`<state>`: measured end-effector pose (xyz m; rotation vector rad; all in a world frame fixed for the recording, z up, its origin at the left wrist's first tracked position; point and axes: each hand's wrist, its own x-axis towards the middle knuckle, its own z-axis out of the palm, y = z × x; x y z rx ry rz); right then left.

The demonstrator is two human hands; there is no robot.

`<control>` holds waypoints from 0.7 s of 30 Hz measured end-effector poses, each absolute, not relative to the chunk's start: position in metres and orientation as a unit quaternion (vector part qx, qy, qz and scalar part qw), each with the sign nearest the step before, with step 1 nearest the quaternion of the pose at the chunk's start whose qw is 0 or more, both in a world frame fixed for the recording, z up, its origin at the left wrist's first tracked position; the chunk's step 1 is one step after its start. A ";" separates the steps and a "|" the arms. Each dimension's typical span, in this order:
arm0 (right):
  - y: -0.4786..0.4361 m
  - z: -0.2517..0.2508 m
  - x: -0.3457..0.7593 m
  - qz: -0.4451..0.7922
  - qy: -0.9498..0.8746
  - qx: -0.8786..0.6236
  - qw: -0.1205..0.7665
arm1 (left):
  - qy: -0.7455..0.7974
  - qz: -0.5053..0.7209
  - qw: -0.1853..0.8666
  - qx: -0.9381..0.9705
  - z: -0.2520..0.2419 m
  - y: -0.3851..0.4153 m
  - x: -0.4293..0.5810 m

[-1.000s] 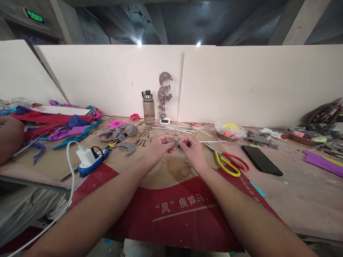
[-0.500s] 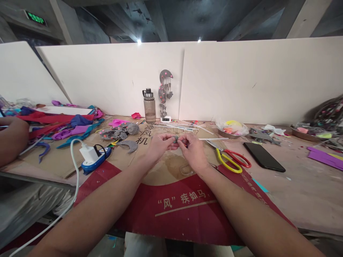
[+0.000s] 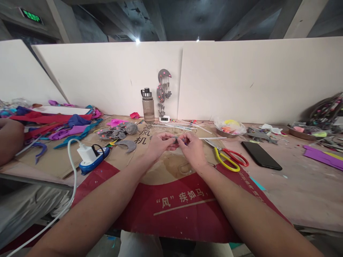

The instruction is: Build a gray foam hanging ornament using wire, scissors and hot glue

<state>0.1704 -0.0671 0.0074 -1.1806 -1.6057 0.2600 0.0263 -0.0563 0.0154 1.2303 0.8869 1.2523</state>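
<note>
Your forearms [image 3: 105,200] reach forward, converging left of the scissors [image 3: 220,149]. Your left hand [image 3: 160,145] and right hand [image 3: 194,150] meet with fingers curled, both pinched narrow around a small greyish piece [image 3: 176,139], partly hidden between the fingertips, left of those scissors.

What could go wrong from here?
1. The small grey piece is mostly hidden in the fingertips of the left hand and right hand; it might slip out or get squashed unseen.
2. The scissors lie just right of the right hand, blades toward it; a sideways move could catch the tips.
3. The white cable hangs over the table edge beside the left forearm; a snag could drag the blue power strip.
</note>
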 end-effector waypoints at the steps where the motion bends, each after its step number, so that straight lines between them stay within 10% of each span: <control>1: -0.068 0.008 0.170 0.107 -0.678 -0.495 0.533 | 0.378 0.530 0.552 0.522 0.016 -0.056 0.026; 21: -0.063 0.003 0.172 0.200 -0.669 -0.488 0.523 | 0.354 0.521 0.600 0.493 0.013 -0.046 0.018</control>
